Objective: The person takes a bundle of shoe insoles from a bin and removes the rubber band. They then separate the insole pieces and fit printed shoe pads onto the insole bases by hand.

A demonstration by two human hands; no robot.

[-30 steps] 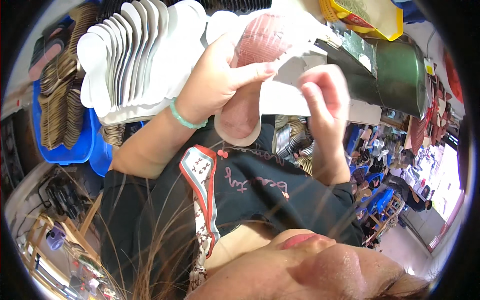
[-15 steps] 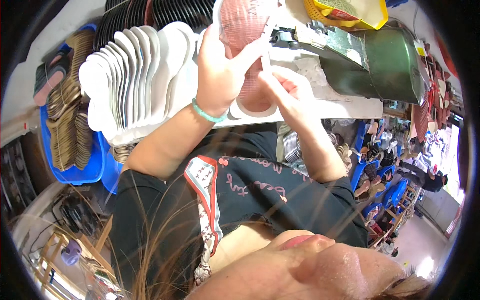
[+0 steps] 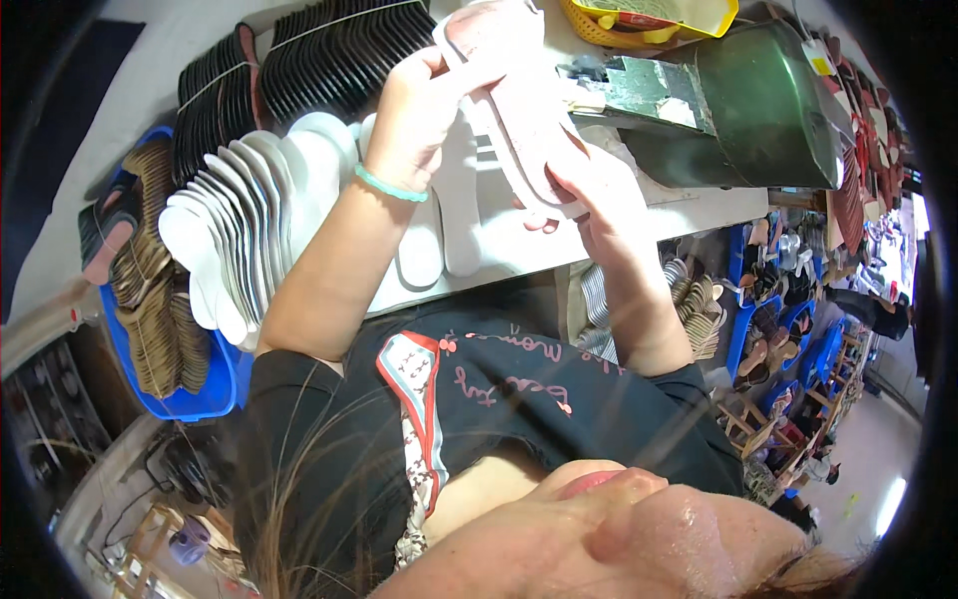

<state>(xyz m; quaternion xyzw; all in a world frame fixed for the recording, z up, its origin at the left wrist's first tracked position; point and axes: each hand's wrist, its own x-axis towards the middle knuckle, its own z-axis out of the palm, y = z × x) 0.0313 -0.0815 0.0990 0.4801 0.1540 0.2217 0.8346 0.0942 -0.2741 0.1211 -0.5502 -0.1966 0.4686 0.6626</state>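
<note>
A pinkish shoe sole with a pale rim is raised above the white table, slanting from far left to near right. My left hand, with a green bracelet at the wrist, grips its far part, thumb lying across the top. Around the near end is my right hand, some fingers curled underneath. Bright light washes out part of the sole. Below it, white insoles lie flat on the table. Left of my left hand stands a row of white insoles, leaning on one another.
Bundled black soles stand at the back left. Tan soles fill a blue bin on the left. A dark green machine stands right of my hands, with a yellow basket behind it. Striped soles sit below the table edge.
The sole has tilted and turned in my hands. My right hand has shifted from its side edge to its near end. The view has shifted, showing more black soles and table.
</note>
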